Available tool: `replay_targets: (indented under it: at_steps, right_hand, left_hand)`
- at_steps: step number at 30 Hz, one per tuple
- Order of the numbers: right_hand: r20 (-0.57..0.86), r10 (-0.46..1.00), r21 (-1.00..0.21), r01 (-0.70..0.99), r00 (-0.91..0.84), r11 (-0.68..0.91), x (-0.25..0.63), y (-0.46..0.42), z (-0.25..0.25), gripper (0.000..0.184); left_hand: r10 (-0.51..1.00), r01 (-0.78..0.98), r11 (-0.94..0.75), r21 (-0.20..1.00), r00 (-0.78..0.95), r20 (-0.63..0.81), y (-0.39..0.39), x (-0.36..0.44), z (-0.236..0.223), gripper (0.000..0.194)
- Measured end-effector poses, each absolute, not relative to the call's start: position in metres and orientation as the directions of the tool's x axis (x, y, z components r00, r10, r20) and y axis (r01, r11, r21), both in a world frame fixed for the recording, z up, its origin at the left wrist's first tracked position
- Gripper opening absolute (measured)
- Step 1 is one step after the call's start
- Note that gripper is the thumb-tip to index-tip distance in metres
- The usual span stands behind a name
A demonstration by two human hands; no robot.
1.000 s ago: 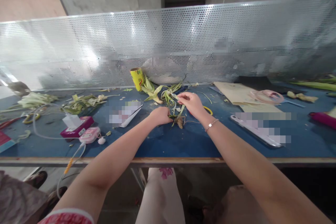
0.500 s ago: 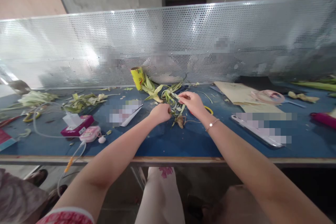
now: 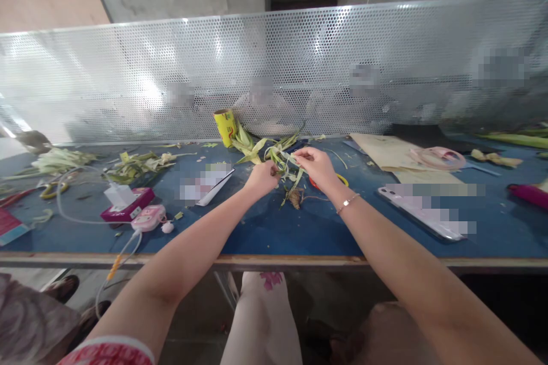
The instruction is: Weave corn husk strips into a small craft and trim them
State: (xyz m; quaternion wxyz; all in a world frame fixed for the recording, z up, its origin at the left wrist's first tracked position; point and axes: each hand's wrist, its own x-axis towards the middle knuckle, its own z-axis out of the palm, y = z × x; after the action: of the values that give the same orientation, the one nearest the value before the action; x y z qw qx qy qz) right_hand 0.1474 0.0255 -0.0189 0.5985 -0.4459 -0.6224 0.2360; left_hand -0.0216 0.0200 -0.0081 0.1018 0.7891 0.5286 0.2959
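Between my two hands is a loose tangle of green and pale leaf strips [image 3: 283,161], apparently corn husk. My left hand [image 3: 262,178] is closed at the left side of the tangle, its fingertips pinched on a strip. From the right, my right hand [image 3: 314,164] pinches a pale husk strip with thumb and forefinger. Just below lies a brownish husk clump [image 3: 295,198] on the blue table. Scissors with red and yellow handles [image 3: 315,183] lie partly hidden behind my right hand. Husk leaves [image 3: 246,145] spread out behind my left hand.
A yellow can-like tube [image 3: 225,127] stands before the perforated metal screen [image 3: 265,45]. Left are a paper with a pen [image 3: 213,185], a magenta power strip [image 3: 141,201], a pink case [image 3: 148,218] and cables. A phone [image 3: 419,214] and brown paper [image 3: 381,151] lie right.
My left hand has shifted slightly up and its fingers have turned, showing more of the fingertips. My right hand stays nearly in place, still pinching. The husk strips between them have shifted a little.
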Motion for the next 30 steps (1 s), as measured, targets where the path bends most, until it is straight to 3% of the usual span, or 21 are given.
replay_targets:
  at_steps: [5,10,17,24,30]
  right_hand:
    - [0.583,0.806,-0.776,0.365,0.103,0.514,0.149,0.027,-0.021,0.013]
    - [0.522,0.847,-0.830,0.287,0.099,0.478,0.147,0.023,-0.018,0.013]
    - [0.486,0.867,-0.868,0.182,0.111,0.463,0.147,0.024,-0.018,0.015]
    - [0.569,0.815,-0.819,0.174,0.113,0.547,0.147,0.026,-0.017,0.019]
    - [0.579,0.811,-0.812,0.151,0.083,0.564,0.145,0.026,-0.017,0.021]
  left_hand:
    - [0.917,0.685,-0.386,0.618,0.212,0.338,0.022,-0.020,-0.008,0.011]
    - [0.916,0.610,-0.400,0.684,0.233,0.328,0.033,-0.021,-0.014,0.014]
    - [0.914,0.254,-0.365,0.896,0.279,0.293,0.035,-0.015,-0.017,0.004]
    - [0.908,0.053,-0.332,0.942,0.290,0.304,0.036,-0.013,-0.017,0.007]
    - [0.894,0.088,-0.352,0.932,0.327,0.307,0.033,-0.013,-0.016,0.015]
